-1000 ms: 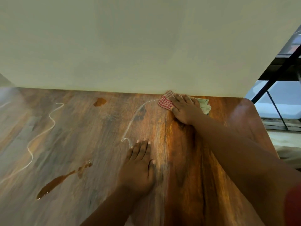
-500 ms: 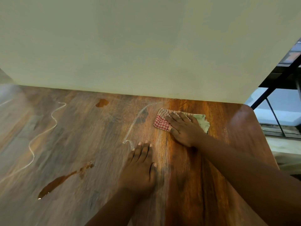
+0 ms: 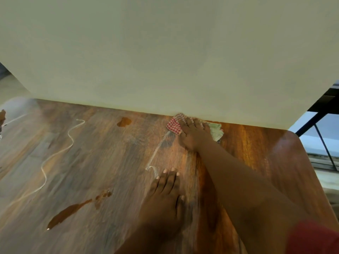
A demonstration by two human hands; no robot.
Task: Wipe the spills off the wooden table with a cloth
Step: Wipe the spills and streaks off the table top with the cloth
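Since half a second ago the right hand point(image 3: 192, 134) has pushed the cloth point(image 3: 174, 125) back up to the wall point(image 3: 165, 52). On the glossy, grained wooden table point(image 3: 266, 153), a thin white squiggle point(image 3: 56, 154) runs at left, then a long brown streak point(image 3: 67, 213) and a small brown puddle point(image 3: 124, 121). A smeared white line point(image 3: 156, 154) leads to the crumpled red-checked and pale green cloth. Left hand point(image 3: 163, 204) lies flat, fingers straight; right hand presses the cloth with extended fingers.
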